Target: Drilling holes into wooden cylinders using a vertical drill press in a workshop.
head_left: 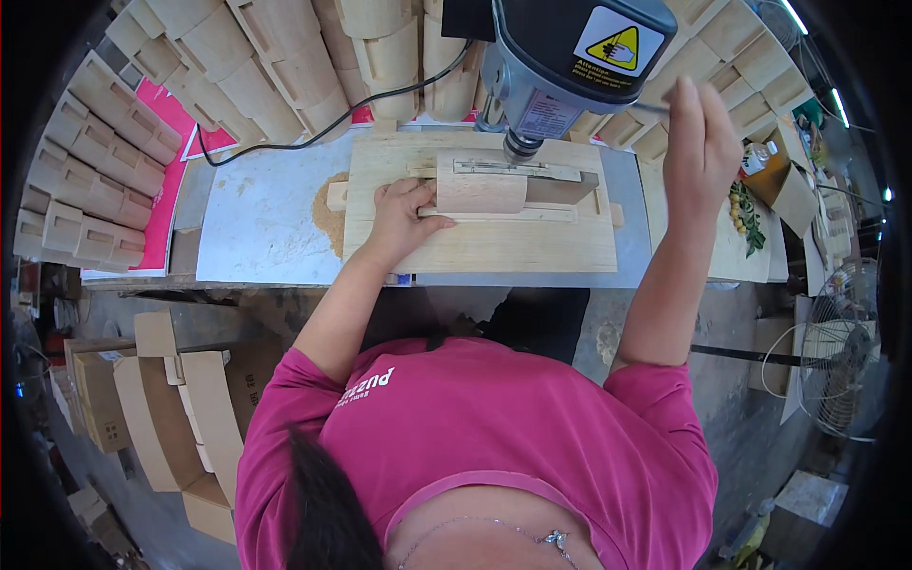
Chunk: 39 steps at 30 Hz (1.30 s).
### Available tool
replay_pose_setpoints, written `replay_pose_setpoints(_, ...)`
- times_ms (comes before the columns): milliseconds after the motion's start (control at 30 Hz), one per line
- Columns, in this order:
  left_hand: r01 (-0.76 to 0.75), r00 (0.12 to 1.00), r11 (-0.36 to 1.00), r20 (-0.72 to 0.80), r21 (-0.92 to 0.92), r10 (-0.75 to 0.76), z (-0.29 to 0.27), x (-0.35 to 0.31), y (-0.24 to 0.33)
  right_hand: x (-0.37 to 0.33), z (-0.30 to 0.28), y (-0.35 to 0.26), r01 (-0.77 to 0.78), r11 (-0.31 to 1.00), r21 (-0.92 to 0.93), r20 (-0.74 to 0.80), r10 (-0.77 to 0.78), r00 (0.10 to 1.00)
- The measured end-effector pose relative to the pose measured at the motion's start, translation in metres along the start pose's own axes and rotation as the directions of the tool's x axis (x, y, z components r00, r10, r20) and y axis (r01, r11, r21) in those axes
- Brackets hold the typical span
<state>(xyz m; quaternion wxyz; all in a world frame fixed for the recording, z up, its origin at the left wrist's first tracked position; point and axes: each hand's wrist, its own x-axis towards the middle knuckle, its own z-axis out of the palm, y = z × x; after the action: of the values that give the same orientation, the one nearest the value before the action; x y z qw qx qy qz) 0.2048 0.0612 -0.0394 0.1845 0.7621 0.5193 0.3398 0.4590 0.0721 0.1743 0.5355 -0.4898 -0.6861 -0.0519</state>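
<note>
A rounded pale wooden block [482, 184] with a slot along its top lies in a jig on a flat wooden board [399, 252]. Wrapped about the block's left end, my left hand [404, 214] has its thumb toward me and its fingers curled on the far side. The grey and black drill press [570, 66] stands over the board, with its chuck [521, 145] just above the block's far edge. My right hand [701, 142], raised at the right of the machine, is closed around the end of its feed lever [652, 108].
Sawdust [330, 217] is heaped at the board's left side. Stacked wooden pieces [285, 62] line the back and left, and a black cable [313, 141] crosses the table behind. Open cardboard boxes [157, 418] stand on the floor at left, a fan [845, 347] at right.
</note>
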Motion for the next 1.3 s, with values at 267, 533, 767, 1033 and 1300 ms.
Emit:
replay_pose_setpoints(267,-0.041,0.998,0.996,-0.050,-0.077,0.037,0.001,0.012,-0.006,-0.074,0.015,0.018,-0.110,0.972,0.206,0.023,0.107,0.994)
replay_pose_setpoints(533,-0.201,0.953,0.979,-0.239,-0.032,0.188,0.039,0.011,-0.025,-0.144,0.059,0.096,-0.204,0.913,0.354,-0.024,0.227,0.974)
replay_pose_setpoints(767,-0.096,0.979,0.995,-0.182,0.006,0.095,0.024,0.001,-0.012,-0.130,0.054,0.086,0.122,0.955,0.272,-0.023,-0.120,0.993)
replay_pose_setpoints(1033,-0.061,0.984,0.998,-0.166,0.014,0.063,0.031,0.005,0.000,0.001,0.005,0.062,-0.234,0.967,0.104,0.068,0.228,0.971)
replay_pose_setpoints(1300,-0.116,0.986,0.993,-0.125,-0.016,0.114,0.067,0.022,0.009,0.101,0.045,0.166,-0.307,0.838,0.451,0.365,0.141,0.921)
